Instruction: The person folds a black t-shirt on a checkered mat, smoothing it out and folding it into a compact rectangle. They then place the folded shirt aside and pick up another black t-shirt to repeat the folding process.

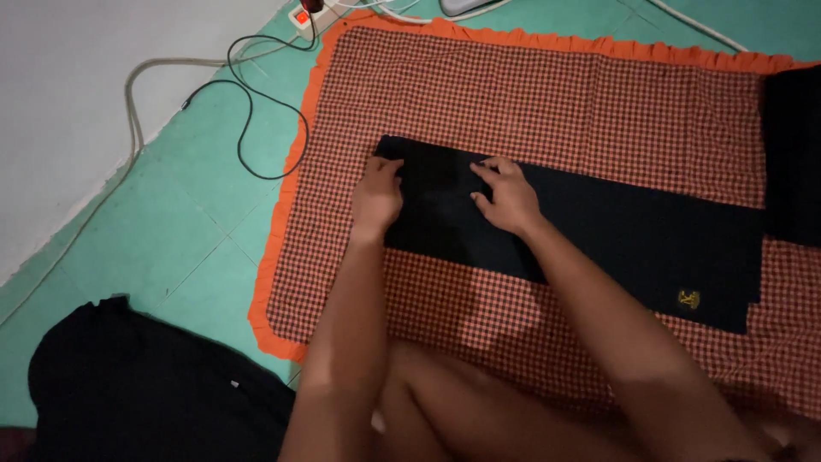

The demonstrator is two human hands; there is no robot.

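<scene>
Fingers (489,176) of the right hand (509,198) lie spread and flat on the long black folded cloth (633,239), pressing it down and pinching nothing. The left hand (376,195) rests just beside it on the left end of the same cloth, with the fingertips bent on the edge; whether they nip the edge or only press it, I cannot tell. Both forearms reach forward from the person, who sits low with the knees near the mat, and the wrists are nearly straight.

The black cloth is already a narrow, tidy strip with a small yellow emblem (688,299) near its right end, so I judge the lengthwise folding as done and the folding from the end as not yet made. It lies across the middle of the red-and-black checked mat with the orange frill (282,222), on the green tiled floor (197,214). Another dark heap of fabric (145,385) lies at the lower left, well apart, and black cables (248,128) curl near the wall.
</scene>
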